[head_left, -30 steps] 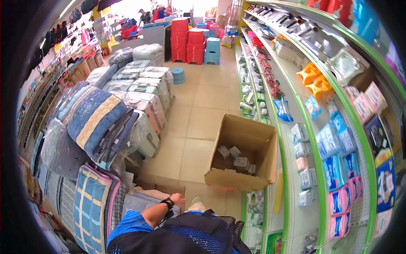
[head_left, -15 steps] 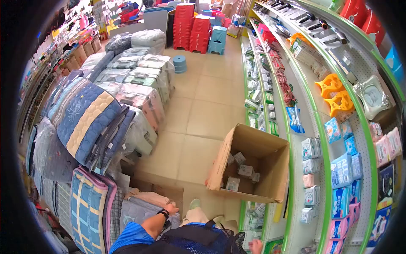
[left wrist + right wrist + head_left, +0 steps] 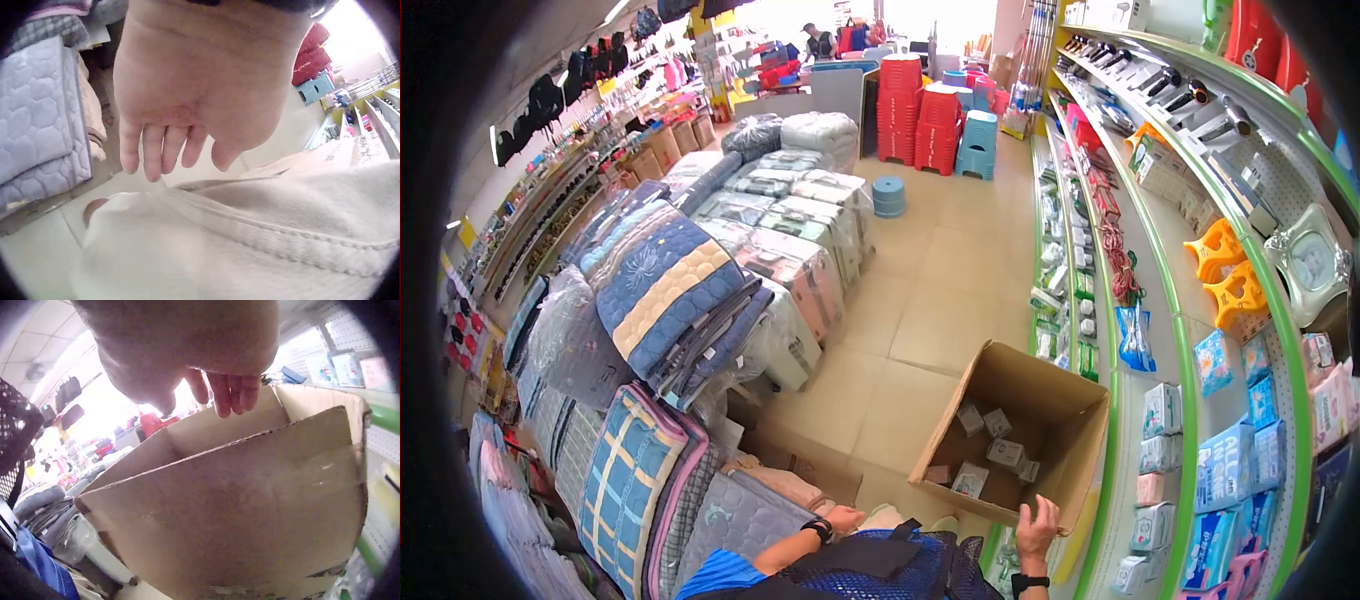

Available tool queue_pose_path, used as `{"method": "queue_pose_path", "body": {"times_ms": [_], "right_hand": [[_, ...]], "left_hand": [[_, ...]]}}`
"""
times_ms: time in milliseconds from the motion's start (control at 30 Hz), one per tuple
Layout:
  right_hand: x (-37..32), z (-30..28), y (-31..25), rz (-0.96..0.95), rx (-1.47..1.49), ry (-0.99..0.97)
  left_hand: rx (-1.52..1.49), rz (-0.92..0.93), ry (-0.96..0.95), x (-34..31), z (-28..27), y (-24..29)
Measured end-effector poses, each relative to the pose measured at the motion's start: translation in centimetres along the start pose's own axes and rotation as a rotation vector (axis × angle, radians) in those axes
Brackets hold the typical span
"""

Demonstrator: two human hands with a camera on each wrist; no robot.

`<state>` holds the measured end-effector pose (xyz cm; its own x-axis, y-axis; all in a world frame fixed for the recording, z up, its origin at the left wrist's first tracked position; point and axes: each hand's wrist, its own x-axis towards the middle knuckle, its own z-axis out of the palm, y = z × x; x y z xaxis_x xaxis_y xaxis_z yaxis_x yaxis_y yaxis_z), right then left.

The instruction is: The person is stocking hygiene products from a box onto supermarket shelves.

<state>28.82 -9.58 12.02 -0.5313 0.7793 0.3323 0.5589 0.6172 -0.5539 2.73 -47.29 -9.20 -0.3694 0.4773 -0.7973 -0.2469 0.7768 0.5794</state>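
A large open cardboard box [image 3: 990, 500] stands on the floor by the shelves, with several small white packs [image 3: 1005, 453] lying on its bottom. My right hand [image 3: 1038, 530] is over the box's near edge, a dark band at its wrist. In the right wrist view its fingers [image 3: 235, 394] hang loosely above the box's near wall [image 3: 231, 500] and hold nothing. My left hand [image 3: 840, 518] hangs low near my light trousers [image 3: 237, 244]. Its fingers [image 3: 152, 153] are relaxed and empty in the left wrist view, with a grey quilted mat [image 3: 37, 119] off to one side.
Green-edged shelves [image 3: 1185, 450] with packets, hair dryers and orange stools run along the right. Stacked folded quilts [image 3: 670, 290] and plastic-wrapped bundles [image 3: 790, 270] line the left. A tiled aisle [image 3: 940, 270] leads to a blue stool [image 3: 889, 197] and red stool stacks [image 3: 900, 110].
My right hand has come up from the bottom edge to the box's near rim. The head view has shifted, and the left hand still hangs empty by my legs.
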Motion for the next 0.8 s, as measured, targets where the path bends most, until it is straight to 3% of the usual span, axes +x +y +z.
{"method": "queue_pose_path", "body": {"times_ms": [33,100,133,200,333,467,600,733,800], "right_hand": [[0.9,0.3,0.0,-0.051,-0.015,-0.047],[1.9,0.9,0.4,-0.121,-0.038,-0.132],[2.0,1.5,1.1,-0.124,-0.028,-0.131],[1.6,3.0,2.9,-0.12,-0.083,-0.369],[1.9,2.7,2.9,-0.18,-0.029,-0.426],[2.5,2.5,3.7,-0.231,-0.06,-0.553],[2.0,4.0,5.5,-0.222,-0.142,-0.549],[2.0,3.9,5.3,-0.154,-0.161,-0.547],[1.9,3.9,5.1,-0.113,-0.181,-0.6]], "left_hand": [[0.003,0.002,0.013,-0.3,-0.5,-0.1],[0.493,-0.036,0.208,-1.2,-1.5,-0.6],[0.494,-0.039,0.217,-1.5,-1.6,-1.8],[0.179,-0.032,0.402,-1.3,-1.0,-4.2],[0.184,-0.079,0.471,-6.8,0.9,-0.9],[0.221,-0.175,0.364,-10.0,2.9,1.2],[0.216,-0.17,0.349,-9.4,3.7,1.0],[0.246,-0.037,0.345,-7.0,2.9,0.5],[0.496,0.07,0.308,-6.1,2.1,1.2]]}}
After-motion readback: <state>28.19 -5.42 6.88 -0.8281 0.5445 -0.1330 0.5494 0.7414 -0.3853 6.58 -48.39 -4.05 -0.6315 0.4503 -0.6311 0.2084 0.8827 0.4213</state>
